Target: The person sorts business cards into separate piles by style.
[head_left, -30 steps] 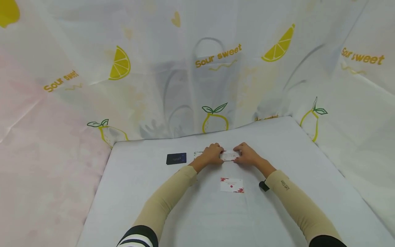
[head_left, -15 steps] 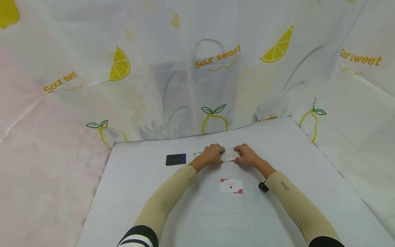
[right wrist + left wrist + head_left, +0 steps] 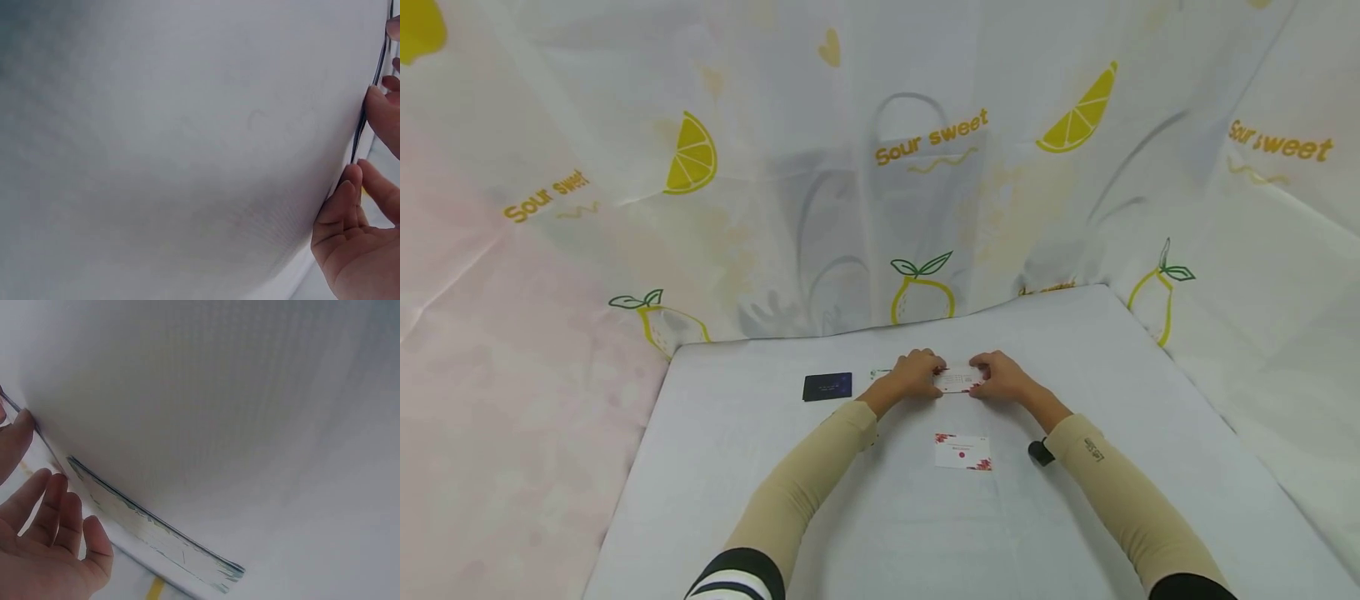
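Observation:
White business cards with red corner patterns (image 3: 958, 380) lie flat at the far middle of the table, apparently a thin stack. My left hand (image 3: 916, 374) holds their left end between thumb and fingers. At the right end, my right hand (image 3: 1002, 377) grips with its thumb on the near edge and fingers on the far one. Nearer to me, a single white card with red corners (image 3: 962, 452) lies alone. A green-patterned card stack (image 3: 153, 525) is beside my left hand; in the head view that hand and wrist partly cover it.
Dark blue-black cards (image 3: 827, 387) lie to the left of the green-patterned ones. A white cloth covers the table (image 3: 925, 533). Behind it hangs a lemon-printed curtain (image 3: 820, 233), meeting the table's back edge. A small black device (image 3: 1041, 452) sits at my right cuff.
Both hands stay at the ends of the red-and-white cards, with barely any movement. The cards on the table keep their places.

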{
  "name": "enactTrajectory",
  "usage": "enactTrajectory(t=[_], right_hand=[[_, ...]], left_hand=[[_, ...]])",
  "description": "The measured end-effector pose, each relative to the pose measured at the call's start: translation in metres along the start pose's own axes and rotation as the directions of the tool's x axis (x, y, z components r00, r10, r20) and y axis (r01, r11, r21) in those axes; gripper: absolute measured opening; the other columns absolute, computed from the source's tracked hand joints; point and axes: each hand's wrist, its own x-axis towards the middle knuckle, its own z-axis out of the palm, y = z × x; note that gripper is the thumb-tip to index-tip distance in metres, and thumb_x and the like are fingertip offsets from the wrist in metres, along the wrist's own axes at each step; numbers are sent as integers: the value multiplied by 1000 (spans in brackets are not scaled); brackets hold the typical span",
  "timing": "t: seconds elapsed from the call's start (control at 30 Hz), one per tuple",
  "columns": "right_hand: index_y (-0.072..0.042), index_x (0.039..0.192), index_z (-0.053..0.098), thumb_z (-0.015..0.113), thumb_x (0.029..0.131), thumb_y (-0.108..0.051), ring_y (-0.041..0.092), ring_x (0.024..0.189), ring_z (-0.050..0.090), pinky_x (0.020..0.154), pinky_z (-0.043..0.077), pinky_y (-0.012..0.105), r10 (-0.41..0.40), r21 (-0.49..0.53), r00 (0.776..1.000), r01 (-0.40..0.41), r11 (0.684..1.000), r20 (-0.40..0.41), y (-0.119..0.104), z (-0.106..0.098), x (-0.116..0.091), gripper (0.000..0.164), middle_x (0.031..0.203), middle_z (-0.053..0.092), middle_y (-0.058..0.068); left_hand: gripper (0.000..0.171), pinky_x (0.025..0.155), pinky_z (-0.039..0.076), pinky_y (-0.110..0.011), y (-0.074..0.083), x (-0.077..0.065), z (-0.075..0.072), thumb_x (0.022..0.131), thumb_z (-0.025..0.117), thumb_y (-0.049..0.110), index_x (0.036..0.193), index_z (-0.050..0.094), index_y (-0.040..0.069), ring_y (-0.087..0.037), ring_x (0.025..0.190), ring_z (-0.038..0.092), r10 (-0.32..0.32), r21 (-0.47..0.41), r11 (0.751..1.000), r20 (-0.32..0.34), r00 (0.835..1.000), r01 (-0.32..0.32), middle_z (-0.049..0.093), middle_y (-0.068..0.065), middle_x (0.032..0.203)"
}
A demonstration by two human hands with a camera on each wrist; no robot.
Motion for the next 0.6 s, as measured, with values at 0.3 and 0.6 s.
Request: enactTrajectory(t=[0.3, 0.6], right_hand=[[-2, 123, 55, 74, 75, -16, 22, 89, 47, 76, 40, 34, 27, 15, 999, -27, 1000, 22, 2, -1, 0, 54, 98, 53, 10], [-3, 122, 56, 72, 77, -15, 22, 90, 47, 77, 40, 34, 27, 29, 1000, -28, 999, 15, 3, -1, -1, 50, 97, 52, 10]], left_hand=[[49, 92, 39, -41, 0, 0, 1, 77, 73, 36, 122, 59, 22, -16, 103, 49, 0, -11, 1000, 5, 1000, 0, 58, 4, 112], [46, 89, 40, -41, -1, -2, -2, 77, 73, 38, 118, 62, 22, -17, 102, 49, 11, 12, 1000, 2, 1000, -11, 58, 2, 112]])
